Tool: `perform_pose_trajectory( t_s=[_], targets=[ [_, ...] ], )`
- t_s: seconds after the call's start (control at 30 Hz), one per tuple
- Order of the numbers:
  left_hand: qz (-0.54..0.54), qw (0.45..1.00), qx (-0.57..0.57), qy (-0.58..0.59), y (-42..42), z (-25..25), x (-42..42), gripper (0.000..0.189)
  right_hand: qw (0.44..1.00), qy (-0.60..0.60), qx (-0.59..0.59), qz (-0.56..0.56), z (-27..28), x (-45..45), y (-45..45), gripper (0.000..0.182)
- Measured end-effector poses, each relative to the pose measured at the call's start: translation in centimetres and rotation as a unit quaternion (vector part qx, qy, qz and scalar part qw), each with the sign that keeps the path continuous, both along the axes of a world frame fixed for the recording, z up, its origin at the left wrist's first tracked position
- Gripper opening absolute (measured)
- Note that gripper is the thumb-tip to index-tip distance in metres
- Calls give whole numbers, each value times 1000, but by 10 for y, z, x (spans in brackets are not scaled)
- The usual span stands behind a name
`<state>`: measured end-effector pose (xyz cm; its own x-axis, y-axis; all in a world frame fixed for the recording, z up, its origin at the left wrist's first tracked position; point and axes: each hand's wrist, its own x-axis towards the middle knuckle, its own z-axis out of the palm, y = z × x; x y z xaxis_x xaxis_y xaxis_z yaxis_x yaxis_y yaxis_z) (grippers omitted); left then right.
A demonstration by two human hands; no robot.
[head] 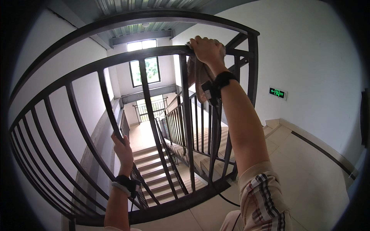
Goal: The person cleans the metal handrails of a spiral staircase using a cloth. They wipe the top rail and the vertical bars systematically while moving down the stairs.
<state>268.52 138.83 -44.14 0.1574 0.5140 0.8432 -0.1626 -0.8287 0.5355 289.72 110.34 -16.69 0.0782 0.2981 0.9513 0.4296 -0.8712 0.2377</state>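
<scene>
A dark metal stair railing stands before me, with a curved top handrail (162, 16) and a second rail (162, 51) below it. My right hand (206, 52) is closed over the second rail near its right end, holding a brown cloth (201, 89) against it. Part of the cloth hangs down below the rail, behind my wrist. Lower and to the left, my left hand (122, 150) grips an upright baluster (107, 98), its fingers partly hidden behind the bar. Each wrist wears a black strap with a small device and a cable.
Beyond the bars, stairs (154, 170) lead down to a landing with a window (144, 72) above. Another flight's railing (173, 127) slopes behind the bars. A lit exit sign (277, 93) is on the right wall. A black cable (227, 200) runs near the tiled floor (306, 184).
</scene>
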Motion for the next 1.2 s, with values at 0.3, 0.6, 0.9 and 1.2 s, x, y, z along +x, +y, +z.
perform_pose_trajectory(
  t_s=[0.3, 0.6, 0.9, 1.2],
  targets=[
    [15, 1000, -10, 4, 25, 5, 12, 28, 994, -38, 86, 47, -9, 63, -50, 22],
    [62, 998, 11, -8, 16, 4, 28, 26, 929, -70, 293, 216, -20, 198, -165, 29],
    [83, 996, 12, -15, 26, 7, 26, 29, 929, -98, 223, 279, -56, 40, -9, 54],
    [60, 998, 14, -16, 9, 3, 35, 22, 925, -102, 305, 203, -38, 118, -89, 48]
  ],
)
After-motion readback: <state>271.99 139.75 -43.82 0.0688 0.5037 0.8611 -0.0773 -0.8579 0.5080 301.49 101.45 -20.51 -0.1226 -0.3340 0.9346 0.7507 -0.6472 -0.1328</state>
